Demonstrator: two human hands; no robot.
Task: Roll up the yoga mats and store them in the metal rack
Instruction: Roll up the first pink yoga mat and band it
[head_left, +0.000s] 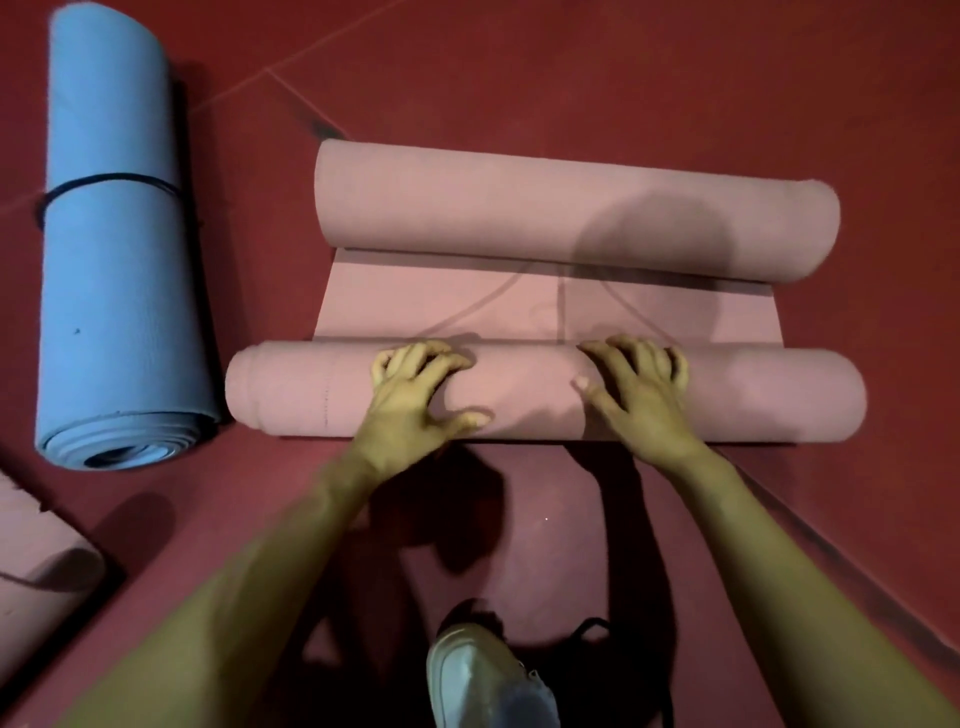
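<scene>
A pink yoga mat (291, 389) lies across the red floor in front of me, its near end wound into a thick roll. A short flat stretch (415, 296) shows beyond the roll. The mat's far end is curled into a second roll (519, 208). My left hand (415, 395) grips the near roll left of its middle, fingers curled over the top and thumb on the near side. My right hand (639, 395) grips it the same way, right of the middle. The metal rack is out of view.
A blue mat (119, 260), rolled and bound by a black band, lies lengthwise at the left. Another pink mat (36, 561) pokes in at the lower left corner. A white shoe (478, 675) stands at the bottom edge, with a dark strap beside it.
</scene>
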